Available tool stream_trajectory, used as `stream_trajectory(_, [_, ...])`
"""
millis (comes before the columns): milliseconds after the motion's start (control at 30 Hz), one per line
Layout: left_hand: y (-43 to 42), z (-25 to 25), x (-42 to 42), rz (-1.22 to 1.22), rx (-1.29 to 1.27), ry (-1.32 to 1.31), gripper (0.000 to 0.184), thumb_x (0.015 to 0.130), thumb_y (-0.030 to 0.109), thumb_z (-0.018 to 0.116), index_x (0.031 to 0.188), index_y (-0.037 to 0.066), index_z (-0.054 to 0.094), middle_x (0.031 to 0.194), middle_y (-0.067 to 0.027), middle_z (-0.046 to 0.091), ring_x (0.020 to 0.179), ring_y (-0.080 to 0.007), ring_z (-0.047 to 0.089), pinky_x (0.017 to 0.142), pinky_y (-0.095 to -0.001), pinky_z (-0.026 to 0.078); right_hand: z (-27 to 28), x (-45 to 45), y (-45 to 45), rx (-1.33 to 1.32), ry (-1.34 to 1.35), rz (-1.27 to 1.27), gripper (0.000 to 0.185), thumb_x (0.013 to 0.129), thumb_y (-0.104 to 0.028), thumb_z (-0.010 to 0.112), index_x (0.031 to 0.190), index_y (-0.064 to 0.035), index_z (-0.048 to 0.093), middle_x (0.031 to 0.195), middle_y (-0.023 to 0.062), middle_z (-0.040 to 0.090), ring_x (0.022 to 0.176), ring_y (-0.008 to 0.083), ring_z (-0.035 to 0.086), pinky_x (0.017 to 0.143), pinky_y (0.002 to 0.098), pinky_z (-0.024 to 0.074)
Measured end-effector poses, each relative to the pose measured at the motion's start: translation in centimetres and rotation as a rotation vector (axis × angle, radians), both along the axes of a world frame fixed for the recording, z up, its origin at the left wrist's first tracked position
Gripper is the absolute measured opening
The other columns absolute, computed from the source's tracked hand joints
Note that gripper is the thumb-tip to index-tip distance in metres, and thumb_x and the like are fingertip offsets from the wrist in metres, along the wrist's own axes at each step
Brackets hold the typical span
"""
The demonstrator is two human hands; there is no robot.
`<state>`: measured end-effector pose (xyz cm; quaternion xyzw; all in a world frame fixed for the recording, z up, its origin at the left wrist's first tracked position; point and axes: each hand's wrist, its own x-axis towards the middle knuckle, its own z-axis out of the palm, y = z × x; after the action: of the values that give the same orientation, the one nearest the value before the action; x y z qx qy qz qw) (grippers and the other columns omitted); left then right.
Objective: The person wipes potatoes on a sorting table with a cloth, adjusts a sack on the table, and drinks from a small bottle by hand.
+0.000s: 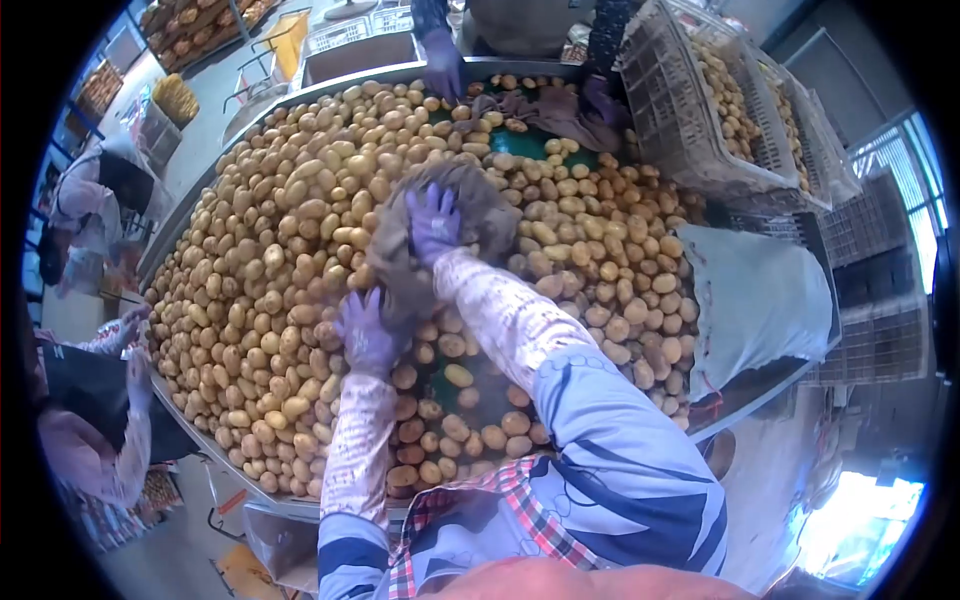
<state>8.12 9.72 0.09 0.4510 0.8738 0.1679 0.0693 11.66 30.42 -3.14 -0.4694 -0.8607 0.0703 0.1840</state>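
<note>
A crumpled grey-brown cloth (400, 245) lies on a wide heap of potatoes (270, 260). My right hand (434, 224), in a purple glove, presses flat on top of the cloth with its fingers spread. Lower down and to the left, my left hand (368, 335), gloved the same way, rests at the cloth's near edge beside the potatoes, fingers apart. Part of its palm side is hidden. Several potatoes lie loose near my forearms, where a green table surface (440, 385) shows through.
Across the table, a co-worker's purple-gloved hands (442, 65) are near another brown cloth (555, 115). Plastic crates of potatoes (725, 100) stand at the back right. A pale grey sheet (760, 300) covers the right edge. Other people (100, 420) stand along the left side.
</note>
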Motion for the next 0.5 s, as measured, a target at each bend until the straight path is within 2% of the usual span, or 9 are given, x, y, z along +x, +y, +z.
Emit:
stream_trajectory(67, [-3.3, 2.3, 1.9, -0.024, -0.049, -0.011, 0.079, 0.059, 0.049, 0.078, 0.126, 0.015, 0.052, 0.137, -0.0224, 0.037, 0.130, -0.0393, 0.032, 0.105, -0.0578, 0.020, -0.7, 3.5, -3.8, 0.043, -0.050, 0.203, 0.044, 0.086, -0.026, 0.044, 0.130, -0.0250, 0.049, 0.140, 0.0114, 0.042, 0.126, 0.0393, 0.040, 0.094, 0.0526, 0.0373])
stream_trajectory(133, [-7.0, 1.4, 3.4, -0.003, -0.014, 0.030, 0.070, 0.061, 0.045, 0.076, 0.121, 0.016, 0.056, 0.138, -0.0222, 0.037, 0.131, -0.0404, 0.029, 0.107, -0.0562, 0.017, -0.2, 6.9, -8.2, -0.084, 0.133, 0.224, 0.031, 0.085, -0.028, 0.049, 0.113, -0.0221, 0.059, 0.128, 0.0082, 0.053, 0.119, 0.0266, 0.048, 0.094, 0.0476, 0.0379])
stream_trajectory(200, [-9.7, 4.0, 5.5, -0.108, 0.004, 0.020, 0.070, 0.059, 0.043, 0.077, 0.120, 0.016, 0.057, 0.137, -0.0236, 0.038, 0.130, -0.0407, 0.031, 0.107, -0.0555, 0.018, 3.6, 11.3, -11.1, -0.352, 0.166, 0.371, 0.028, 0.080, -0.028, 0.056, 0.104, -0.0165, 0.061, 0.121, 0.0069, 0.057, 0.114, 0.0237, 0.051, 0.090, 0.0429, 0.0395])
stream_trajectory(267, [-13.2, 1.1, 5.3, -0.156, -0.039, 0.046, 0.065, 0.058, 0.042, 0.077, 0.115, 0.014, 0.059, 0.136, -0.0245, 0.039, 0.129, -0.0410, 0.032, 0.107, -0.0541, 0.020, 4.2, 14.5, -12.7, -0.331, 0.116, 0.544, 0.029, 0.082, -0.025, 0.058, 0.109, -0.0154, 0.061, 0.109, 0.0100, 0.061, 0.103, 0.0250, 0.057, 0.087, 0.0350, 0.0428])
stream_trajectory(300, [-14.2, 1.1, 5.4, -0.174, -0.051, 0.062, 0.063, 0.058, 0.042, 0.077, 0.112, 0.014, 0.060, 0.136, -0.0250, 0.039, 0.129, -0.0411, 0.033, 0.108, -0.0534, 0.021, 5.0, 16.1, -13.0, -0.562, 0.181, 0.529, 0.027, 0.084, -0.016, 0.055, 0.110, -0.0138, 0.061, 0.110, 0.0088, 0.061, 0.104, 0.0259, 0.057, 0.088, 0.0341, 0.0440])
stream_trajectory(333, [-15.3, 1.1, 5.5, -0.181, -0.084, 0.078, 0.060, 0.058, 0.040, 0.077, 0.109, 0.013, 0.060, 0.136, -0.0252, 0.040, 0.128, -0.0413, 0.033, 0.107, -0.0534, 0.021, 0.8, 17.3, -13.3, -0.574, 0.662, 0.546, 0.024, 0.089, -0.023, 0.052, 0.105, -0.0110, 0.064, 0.100, 0.0101, 0.066, 0.088, 0.0285, 0.063, 0.077, 0.0357, 0.0493])
stream_trajectory(367, [-15.4, 2.9, 5.8, -0.191, -0.119, 0.089, 0.056, 0.059, 0.038, 0.077, 0.105, 0.011, 0.060, 0.135, -0.0253, 0.040, 0.128, -0.0414, 0.034, 0.107, -0.0534, 0.022, 2.7, 19.4, -12.3, -0.734, 0.674, 0.585, 0.023, 0.089, -0.020, 0.052, 0.106, -0.0101, 0.063, 0.100, 0.0103, 0.065, 0.089, 0.0262, 0.063, 0.077, 0.0338, 0.0491])
stream_trajectory(433, [-16.2, 5.4, 6.4, -0.208, -0.115, 0.048, 0.042, 0.061, 0.031, 0.075, 0.091, 0.008, 0.060, 0.132, -0.0259, 0.043, 0.126, -0.0419, 0.036, 0.106, -0.0534, 0.023, 10.5, 23.5, -10.1, -0.803, 0.418, 0.594, 0.023, 0.087, -0.014, 0.052, 0.107, -0.0082, 0.061, 0.100, 0.0107, 0.062, 0.090, 0.0216, 0.061, 0.077, 0.0300, 0.0488])
stream_trajectory(500, [-17.4, 4.6, 7.3, -0.233, 0.078, 0.031, 0.036, 0.062, 0.026, 0.075, 0.087, 0.006, 0.060, 0.125, -0.0247, 0.050, 0.121, -0.0419, 0.041, 0.104, -0.0526, 0.026, 19.2, 27.1, -8.0, -0.578, -0.447, 0.488, 0.024, 0.086, -0.008, 0.052, 0.109, -0.0063, 0.059, 0.100, 0.0111, 0.060, 0.091, 0.0170, 0.060, 0.078, 0.0262, 0.0485])
